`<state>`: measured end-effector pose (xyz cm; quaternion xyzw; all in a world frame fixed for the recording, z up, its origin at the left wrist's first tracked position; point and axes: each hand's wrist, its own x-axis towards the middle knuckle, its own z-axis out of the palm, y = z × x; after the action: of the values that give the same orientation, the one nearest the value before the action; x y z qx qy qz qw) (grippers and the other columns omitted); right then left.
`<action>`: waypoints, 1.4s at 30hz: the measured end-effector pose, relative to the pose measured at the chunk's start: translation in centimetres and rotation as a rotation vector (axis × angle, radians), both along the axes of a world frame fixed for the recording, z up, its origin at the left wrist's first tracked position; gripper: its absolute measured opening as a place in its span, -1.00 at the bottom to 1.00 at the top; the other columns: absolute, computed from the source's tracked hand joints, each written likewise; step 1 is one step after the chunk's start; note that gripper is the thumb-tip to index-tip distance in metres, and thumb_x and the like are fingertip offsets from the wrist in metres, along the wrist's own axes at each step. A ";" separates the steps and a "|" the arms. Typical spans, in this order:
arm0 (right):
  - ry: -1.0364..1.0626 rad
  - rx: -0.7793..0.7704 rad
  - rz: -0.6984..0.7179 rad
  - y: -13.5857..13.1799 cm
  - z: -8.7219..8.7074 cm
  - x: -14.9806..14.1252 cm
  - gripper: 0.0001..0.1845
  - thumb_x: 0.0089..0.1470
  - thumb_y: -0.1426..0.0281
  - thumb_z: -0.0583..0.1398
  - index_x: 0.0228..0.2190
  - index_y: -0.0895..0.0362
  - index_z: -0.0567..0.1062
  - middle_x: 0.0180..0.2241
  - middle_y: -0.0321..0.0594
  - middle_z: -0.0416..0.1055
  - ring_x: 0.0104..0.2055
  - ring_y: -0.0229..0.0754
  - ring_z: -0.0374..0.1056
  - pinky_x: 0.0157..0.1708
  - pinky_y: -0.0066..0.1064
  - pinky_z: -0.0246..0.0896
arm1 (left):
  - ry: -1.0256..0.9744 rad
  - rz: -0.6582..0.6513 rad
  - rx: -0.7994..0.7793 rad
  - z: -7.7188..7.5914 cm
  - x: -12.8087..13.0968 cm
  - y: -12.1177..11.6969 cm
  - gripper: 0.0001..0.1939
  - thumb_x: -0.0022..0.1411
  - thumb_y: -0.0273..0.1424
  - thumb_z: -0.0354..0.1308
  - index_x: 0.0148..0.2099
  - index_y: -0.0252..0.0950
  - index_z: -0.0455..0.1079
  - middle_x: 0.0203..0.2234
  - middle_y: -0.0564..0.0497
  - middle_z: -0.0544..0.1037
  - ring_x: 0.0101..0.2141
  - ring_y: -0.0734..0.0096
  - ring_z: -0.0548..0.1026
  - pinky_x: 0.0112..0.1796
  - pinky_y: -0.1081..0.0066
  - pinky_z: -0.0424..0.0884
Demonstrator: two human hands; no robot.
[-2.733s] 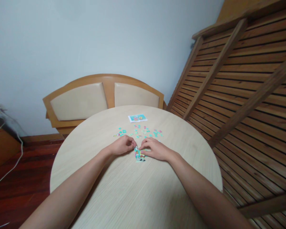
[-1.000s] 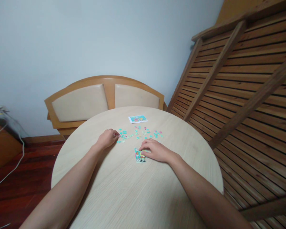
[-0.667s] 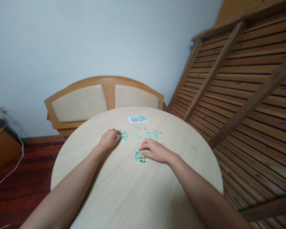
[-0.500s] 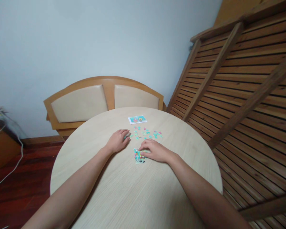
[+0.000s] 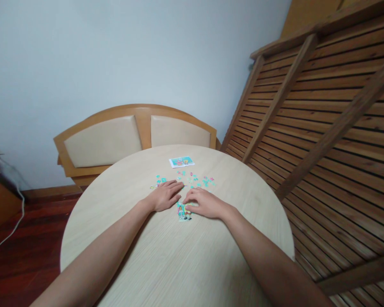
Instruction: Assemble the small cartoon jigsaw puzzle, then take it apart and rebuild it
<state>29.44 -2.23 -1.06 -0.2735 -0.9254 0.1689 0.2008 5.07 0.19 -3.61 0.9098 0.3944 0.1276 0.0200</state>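
A partly joined jigsaw puzzle [image 5: 181, 215] with cartoon figures lies flat on the table in front of me. My right hand [image 5: 205, 203] holds it at its right side, thumb on its face and curved fingers by its upper edge, covering part of it. To the left, my left hand [image 5: 164, 195] is open, palm down, fingers stretched out over the table near the loose pieces. Loose jigsaw pieces, mostly turquoise with some pink, lie beyond both hands: a left cluster [image 5: 161, 180] and a right cluster [image 5: 206, 181]. Whatever lies under my left palm is hidden.
A picture card [image 5: 181, 162] with a similar cartoon scene lies farther back on the round wooden table [image 5: 141, 256]. Behind the table stands a padded headboard [image 5: 104, 143] against the wall. A slatted wooden frame [image 5: 307, 128] leans on the right. A white cable [image 5: 22, 204] hangs at left.
My left hand went from the puzzle to the left-hand loose pieces, then came back right and towards me, fingers spreading flat. My right hand stayed on the puzzle. The view shifted slightly.
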 end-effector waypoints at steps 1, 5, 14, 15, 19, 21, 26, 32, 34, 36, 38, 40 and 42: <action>-0.004 0.000 0.003 -0.1 0.1 0.0 -0.78 0.18 0.28 0.26 -0.16 0.08 0.60 -0.15 -0.15 0.51 -0.04 -0.11 0.38 0.06 -0.26 0.19 | -0.004 0.007 0.004 0.1 0.1 0.0 -0.44 0.44 -0.20 -0.10 0.39 -0.29 0.14 0.32 -0.12 0.24 0.31 0.05 0.16 0.29 0.07 0.05; -0.007 0.000 0.012 -0.2 0.3 0.0 -0.78 0.19 0.29 0.25 -0.16 0.09 0.60 -0.15 -0.15 0.52 -0.05 -0.12 0.39 0.05 -0.28 0.19 | -0.012 0.107 0.000 0.1 0.6 0.7 -0.36 0.37 -0.20 -0.02 0.42 -0.25 0.05 0.37 -0.13 0.12 0.34 -0.03 0.10 0.28 -0.04 -0.01; 0.011 -0.009 0.017 -0.2 0.2 0.1 -0.77 0.18 0.27 0.26 -0.16 0.08 0.61 -0.14 -0.13 0.52 -0.05 -0.11 0.39 0.05 -0.28 0.20 | 0.019 0.188 0.147 0.7 0.6 -0.2 -0.52 0.36 -0.32 -0.02 0.26 -0.39 0.26 0.08 -0.27 0.49 0.08 0.05 0.44 0.16 0.06 0.23; 0.013 -0.015 0.024 -0.2 0.2 0.2 -0.78 0.18 0.28 0.26 -0.16 0.08 0.61 -0.15 -0.14 0.52 -0.05 -0.11 0.39 0.05 -0.29 0.21 | 0.016 0.176 0.155 0.9 0.5 -0.5 -0.55 0.35 -0.34 -0.01 0.23 -0.38 0.30 0.03 -0.24 0.53 0.04 0.07 0.47 0.13 0.08 0.27; 0.029 -0.044 0.004 0.6 0.6 1.5 -0.79 0.16 0.45 0.22 -0.16 0.10 0.60 -0.16 -0.15 0.54 -0.05 -0.12 0.41 0.03 -0.29 0.24 | -0.038 0.130 0.155 1.4 0.4 -1.4 -0.66 0.35 -0.39 0.03 0.14 -0.30 0.36 -0.09 -0.16 0.59 -0.04 0.14 0.52 0.07 0.14 0.33; 0.048 -0.035 -0.095 1.5 0.8 3.0 -0.69 0.13 0.58 0.15 -0.17 0.11 0.61 -0.14 -0.14 0.55 -0.05 -0.12 0.42 0.04 -0.27 0.25 | -0.067 0.117 0.152 1.3 0.2 -1.4 -0.69 0.35 -0.40 0.04 0.11 -0.28 0.38 -0.10 -0.14 0.60 -0.05 0.16 0.52 0.05 0.17 0.35; 0.081 -0.054 -0.361 3.4 0.5 7.2 -0.67 0.10 0.59 0.12 -0.19 0.16 0.62 -0.14 -0.08 0.56 -0.08 -0.08 0.45 0.02 -0.26 0.27 | -0.077 0.103 0.136 0.9 -0.1 -1.0 -0.73 0.36 -0.44 0.03 0.06 -0.25 0.43 -0.10 -0.14 0.61 -0.08 0.17 0.55 -0.01 0.19 0.40; 0.067 -0.166 -0.387 4.0 -0.3 8.6 -0.76 0.08 0.43 0.22 -0.20 0.16 0.63 -0.15 -0.08 0.57 -0.13 -0.07 0.46 -0.05 -0.25 0.30 | -0.069 0.105 0.114 1.0 -0.1 -0.9 -0.73 0.36 -0.46 0.03 0.00 -0.25 0.50 -0.16 -0.09 0.64 -0.13 0.22 0.55 -0.07 0.26 0.41; 0.059 -0.177 -0.363 4.1 -0.5 8.4 -0.75 0.07 0.39 0.24 -0.20 0.15 0.64 -0.16 -0.09 0.57 -0.14 -0.08 0.46 -0.06 -0.26 0.30 | -0.078 0.100 0.103 1.1 -0.1 -1.0 -0.73 0.35 -0.47 0.03 -0.03 -0.23 0.52 -0.16 -0.05 0.64 -0.14 0.24 0.55 -0.08 0.29 0.41; 0.053 -0.179 -0.356 4.2 -0.7 8.3 -0.75 0.06 0.37 0.26 -0.21 0.15 0.64 -0.18 -0.09 0.57 -0.16 -0.08 0.46 -0.08 -0.27 0.30 | -0.080 0.098 0.097 1.1 0.0 -1.1 -0.74 0.34 -0.47 0.04 -0.05 -0.22 0.53 -0.17 -0.04 0.64 -0.14 0.25 0.55 -0.08 0.30 0.40; 0.054 -0.173 -0.359 4.2 -0.8 8.2 -0.77 0.04 0.37 0.26 -0.24 0.16 0.64 -0.19 -0.08 0.56 -0.16 -0.09 0.46 -0.08 -0.28 0.30 | -0.072 0.101 0.097 1.2 0.1 -1.2 -0.75 0.34 -0.47 0.05 -0.07 -0.23 0.54 -0.19 -0.05 0.64 -0.16 0.25 0.54 -0.10 0.30 0.40; 0.051 -0.168 -0.373 4.2 -0.7 8.0 -0.80 0.03 0.38 0.25 -0.28 0.17 0.64 -0.21 -0.08 0.56 -0.16 -0.09 0.46 -0.07 -0.29 0.29 | -0.061 0.111 0.104 1.3 0.2 -1.3 -0.76 0.34 -0.46 0.06 -0.09 -0.24 0.55 -0.21 -0.06 0.63 -0.18 0.24 0.54 -0.12 0.30 0.40; 0.035 -0.170 -0.399 4.1 -0.5 7.8 -0.84 0.00 0.40 0.25 -0.34 0.17 0.62 -0.24 -0.10 0.56 -0.18 -0.08 0.45 -0.09 -0.30 0.29 | -0.055 0.125 0.113 1.4 0.2 -1.4 -0.78 0.33 -0.44 0.08 -0.11 -0.25 0.55 -0.24 -0.07 0.63 -0.20 0.23 0.53 -0.14 0.29 0.40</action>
<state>37.28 1.87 -1.60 -0.4642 -0.8317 0.2080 0.2225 5.32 -1.20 -2.20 0.8792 0.4420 0.1753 -0.0285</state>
